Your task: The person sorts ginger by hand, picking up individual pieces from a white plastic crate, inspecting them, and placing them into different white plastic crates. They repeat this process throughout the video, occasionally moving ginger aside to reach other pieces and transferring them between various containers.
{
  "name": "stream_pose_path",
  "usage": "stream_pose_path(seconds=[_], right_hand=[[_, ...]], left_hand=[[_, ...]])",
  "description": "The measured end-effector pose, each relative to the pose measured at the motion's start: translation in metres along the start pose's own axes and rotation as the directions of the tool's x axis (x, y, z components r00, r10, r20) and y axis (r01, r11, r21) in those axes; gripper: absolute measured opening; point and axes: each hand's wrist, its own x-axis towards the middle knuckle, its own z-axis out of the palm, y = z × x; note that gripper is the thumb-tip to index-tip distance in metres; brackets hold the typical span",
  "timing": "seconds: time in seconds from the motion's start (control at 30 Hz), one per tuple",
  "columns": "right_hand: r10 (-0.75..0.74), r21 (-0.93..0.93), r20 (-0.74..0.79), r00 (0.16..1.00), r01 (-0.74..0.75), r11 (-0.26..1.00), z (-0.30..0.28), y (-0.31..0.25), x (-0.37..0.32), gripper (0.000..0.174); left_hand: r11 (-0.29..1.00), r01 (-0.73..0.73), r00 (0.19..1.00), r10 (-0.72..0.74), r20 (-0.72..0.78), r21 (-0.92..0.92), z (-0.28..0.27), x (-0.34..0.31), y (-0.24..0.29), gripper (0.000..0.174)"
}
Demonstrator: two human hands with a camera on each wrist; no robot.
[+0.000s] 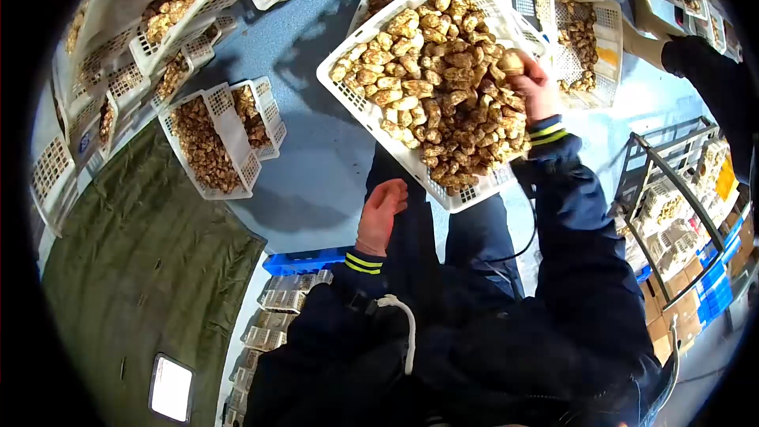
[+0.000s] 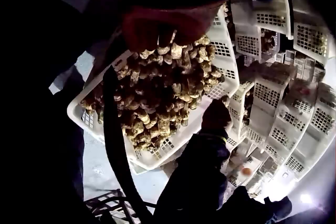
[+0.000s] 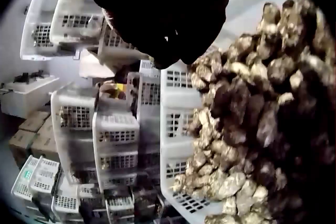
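A white plastic crate (image 1: 356,103), tilted in the head view, is heaped with lumpy brown-and-cream pieces (image 1: 455,79) resembling mushrooms or tubers. Over its right side, my right hand (image 1: 538,88) pinches a rounder, paler tan lumpy piece (image 1: 511,62) at its fingertips. That hand (image 3: 168,24) is a dark silhouette at the crate rim in the right wrist view, hiding its fingertips. My left hand (image 1: 383,209) hangs loosely curled near the crate's lower left, holding nothing. In the left wrist view, the left hand (image 2: 165,27) is shadowed and overlaps the heap.
More filled crates stand on the blue floor, one at left (image 1: 202,146) and one at upper right (image 1: 585,47). Stacked crates (image 1: 190,0) rise at upper left, beside a green quilted curtain (image 1: 142,253). A metal-framed cart (image 1: 672,190) stands right. Another person's dark sleeve (image 1: 711,71) reaches in.
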Motion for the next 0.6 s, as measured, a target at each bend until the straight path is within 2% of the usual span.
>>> stream_pose_path(seconds=[0.03, 0.07, 0.1, 0.13, 0.17, 0.23, 0.27, 0.33, 0.37, 0.4, 0.43, 0.47, 0.5, 0.53, 0.57, 0.6], right_hand=[[-0.100, -0.025, -0.128, 0.987, 0.098, 0.995, -0.033, 0.002, 0.005, 0.040], [-0.088, -0.082, -0.245, 0.965, 0.070, 0.994, -0.071, 0.013, 0.012, 0.040], [-0.087, -0.016, -0.314, 0.945, 0.086, 0.996, -0.104, 0.015, 0.016, 0.041], [-0.110, 0.027, -0.394, 0.912, 0.131, 0.991, -0.156, 0.044, 0.030, 0.038], [-0.071, 0.094, -0.501, 0.862, 0.136, 0.986, -0.192, 0.062, 0.041, 0.038], [0.012, 0.127, -0.582, 0.813, 0.077, 0.989, -0.249, 0.075, 0.048, 0.021], [0.052, 0.164, -0.716, 0.696, 0.095, 0.982, -0.303, 0.125, 0.072, 0.045], [0.124, 0.160, -0.834, 0.538, 0.021, 0.987, -0.264, 0.071, 0.049, 0.002], [0.197, 0.428, -0.723, 0.663, 0.206, 0.880, -0.290, 0.088, 0.061, 0.005], [0.021, 0.358, -0.437, 0.899, 0.152, 0.921, -0.301, 0.098, 0.057, 0.014], [-0.059, 0.124, -0.612, 0.789, 0.169, 0.978, -0.206, 0.043, 0.035, 0.022], [-0.137, 0.061, -0.429, 0.893, 0.179, 0.982, -0.193, 0.047, 0.034, 0.027], [-0.178, -0.089, -0.329, 0.927, 0.158, 0.983, -0.144, 0.024, 0.020, 0.029], [-0.133, -0.121, -0.236, 0.963, 0.106, 0.987, -0.098, 0.010, 0.014, 0.029], [-0.138, -0.271, -0.126, 0.982, 0.100, 0.957, -0.060, 0.002, 0.009, 0.030], [-0.193, -0.294, -0.005, 0.981, 0.183, 0.938, -0.035, 0.022, 0.020, 0.029]], left_hand=[[1.000, -0.002, 1.000, 0.002, 0.007, 0.028, 0.004, -0.001, -0.001, 0.029], [0.999, -0.005, 1.000, 0.004, 0.016, 0.054, 0.009, -0.002, -0.002, 0.030], [0.998, -0.007, 1.000, 0.005, 0.020, 0.060, 0.013, -0.002, -0.005, 0.030], [0.996, -0.008, 0.999, 0.005, 0.037, 0.085, 0.016, -0.001, -0.009, 0.030], [0.994, -0.010, 0.999, 0.004, 0.053, 0.110, 0.019, 0.000, -0.012, 0.030], [0.992, -0.010, 0.998, 0.002, 0.066, 0.123, 0.026, -0.002, -0.015, 0.030], [0.991, -0.013, 0.997, 0.003, 0.076, 0.130, 0.028, -0.002, -0.016, 0.030], [0.990, -0.016, 0.997, 0.005, 0.080, 0.143, 0.027, -0.002, -0.018, 0.030], [0.989, -0.021, 0.996, 0.008, 0.086, 0.149, 0.027, -0.002, -0.019, 0.030], [0.989, -0.019, 0.996, 0.005, 0.091, 0.149, 0.027, -0.002, -0.019, 0.030], [0.990, -0.013, 0.995, -0.001, 0.095, 0.142, 0.027, 0.000, -0.020, 0.030], [0.991, -0.006, 0.995, -0.007, 0.099, 0.134, 0.026, 0.001, -0.021, 0.030], [0.991, -0.003, 0.995, -0.010, 0.103, 0.133, 0.027, -0.001, -0.021, 0.030], [0.992, -0.012, 0.994, -0.003, 0.113, 0.126, 0.027, -0.002, -0.018, 0.030], [0.993, -0.023, 0.992, 0.008, 0.122, 0.118, 0.027, -0.002, -0.016, 0.030], [0.993, -0.026, 0.992, 0.011, 0.124, 0.116, 0.025, -0.002, -0.015, 0.030]])
